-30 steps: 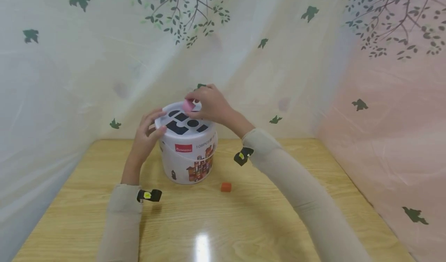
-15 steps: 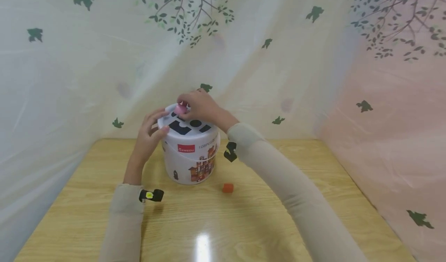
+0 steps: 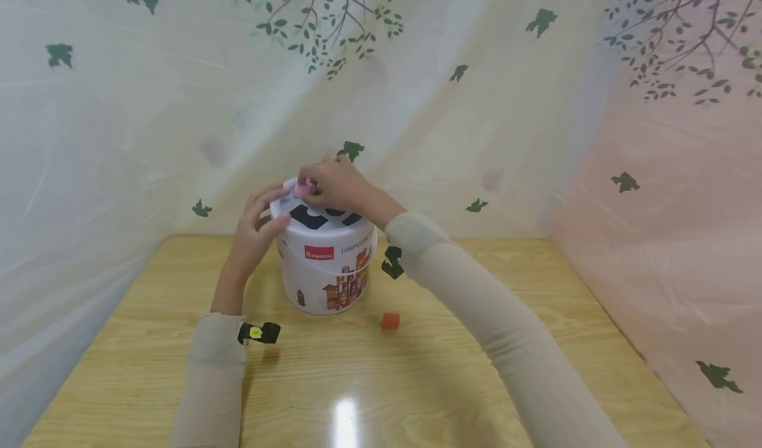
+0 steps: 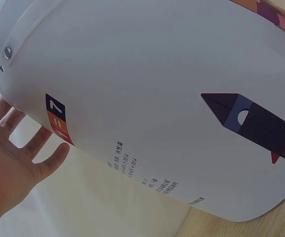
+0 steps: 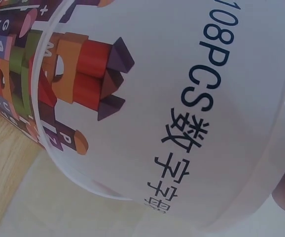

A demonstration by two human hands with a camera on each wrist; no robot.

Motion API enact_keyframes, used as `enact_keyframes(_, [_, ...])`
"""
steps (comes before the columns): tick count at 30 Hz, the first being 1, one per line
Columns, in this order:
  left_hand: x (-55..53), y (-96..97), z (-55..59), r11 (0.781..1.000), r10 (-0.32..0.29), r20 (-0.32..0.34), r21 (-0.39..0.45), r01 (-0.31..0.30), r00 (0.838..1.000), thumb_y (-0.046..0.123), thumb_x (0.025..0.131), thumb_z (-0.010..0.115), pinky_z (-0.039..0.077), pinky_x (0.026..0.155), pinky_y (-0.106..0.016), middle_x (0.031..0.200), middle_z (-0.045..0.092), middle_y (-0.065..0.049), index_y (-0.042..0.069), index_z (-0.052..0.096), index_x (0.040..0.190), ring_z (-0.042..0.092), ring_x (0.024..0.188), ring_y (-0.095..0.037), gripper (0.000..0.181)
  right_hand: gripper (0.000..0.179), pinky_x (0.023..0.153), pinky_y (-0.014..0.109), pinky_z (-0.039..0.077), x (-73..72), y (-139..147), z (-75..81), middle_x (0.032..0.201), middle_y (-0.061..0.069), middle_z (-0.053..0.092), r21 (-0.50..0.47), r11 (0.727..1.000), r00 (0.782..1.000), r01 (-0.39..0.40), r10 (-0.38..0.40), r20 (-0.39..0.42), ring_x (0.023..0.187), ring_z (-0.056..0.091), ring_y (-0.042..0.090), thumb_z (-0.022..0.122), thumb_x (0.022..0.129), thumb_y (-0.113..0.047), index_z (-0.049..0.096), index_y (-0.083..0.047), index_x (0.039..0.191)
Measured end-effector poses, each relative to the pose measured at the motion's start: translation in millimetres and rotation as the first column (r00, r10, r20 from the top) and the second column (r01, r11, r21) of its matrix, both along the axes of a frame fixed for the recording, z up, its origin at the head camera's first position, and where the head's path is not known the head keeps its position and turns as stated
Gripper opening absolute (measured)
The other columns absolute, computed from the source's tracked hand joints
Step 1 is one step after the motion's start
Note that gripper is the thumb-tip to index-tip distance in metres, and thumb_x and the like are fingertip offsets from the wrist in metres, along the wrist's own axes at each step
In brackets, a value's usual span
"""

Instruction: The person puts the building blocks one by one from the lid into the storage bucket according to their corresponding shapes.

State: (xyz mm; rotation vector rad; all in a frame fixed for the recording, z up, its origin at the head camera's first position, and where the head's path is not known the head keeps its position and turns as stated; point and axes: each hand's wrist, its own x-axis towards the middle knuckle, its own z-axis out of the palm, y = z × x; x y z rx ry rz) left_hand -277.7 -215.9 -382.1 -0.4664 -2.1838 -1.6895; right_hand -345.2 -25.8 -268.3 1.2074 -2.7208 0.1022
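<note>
A white lidded bucket [image 3: 324,269] stands on the table, with dark shape-sorter holes in its lid [image 3: 333,224]. My left hand [image 3: 257,229] rests on the lid's left edge, thumb and fingers spread. In the left wrist view that hand [image 4: 14,158] lies beside the bucket's wall, fingers fairly straight. My right hand [image 3: 339,182] pinches a pink block [image 3: 304,188] at the far left part of the lid; its exact shape and seat are partly hidden by the fingers. The right wrist view shows mostly the bucket's printed side [image 5: 192,98], with a bit of the hand at the right edge.
A small orange block [image 3: 390,321] lies on the wooden table [image 3: 333,375], right of and nearer than the bucket. The bucket's handle [image 3: 351,272] hangs across its front. Behind the table hangs a pale leaf-printed curtain [image 3: 417,124].
My right hand has moved left and slightly down over the lid with the pink block, covering more of the holes. My left hand keeps its place on the rim.
</note>
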Motion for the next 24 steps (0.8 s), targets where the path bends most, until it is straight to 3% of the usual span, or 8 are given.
enact_keyframes(14, [-1.3,-1.4,-2.7,1.0,0.005,-0.022,0.011,-0.005,1.0,0.018,0.1,0.059,0.04,0.117,-0.05,0.161,0.034,-0.001,0.012,0.05,0.149,0.04,0.138,-0.023,0.05,0.037,0.113,0.047,0.038,8.4,-10,3.5,0.117,0.001,0.068,0.102,0.994,0.998,0.031,-0.026,-0.052,0.114,0.058,0.019,0.055,0.103,-0.039,0.066,-0.021,0.134])
enact_keyframes(24, [-1.2,-1.1,-1.6,1.0,-0.001,-0.02,0.008,0.001,1.0,0.019,0.1,0.059,0.039,0.117,-0.052,0.161,0.034,0.0,0.013,0.05,0.149,0.039,0.139,-0.022,0.05,0.035,0.113,0.049,0.04,10.4,-14,-1.1,0.119,0.003,0.064,0.127,0.99,0.995,0.058,-0.047,-0.09,0.117,0.056,0.022,0.049,0.105,-0.038,0.064,-0.024,0.134])
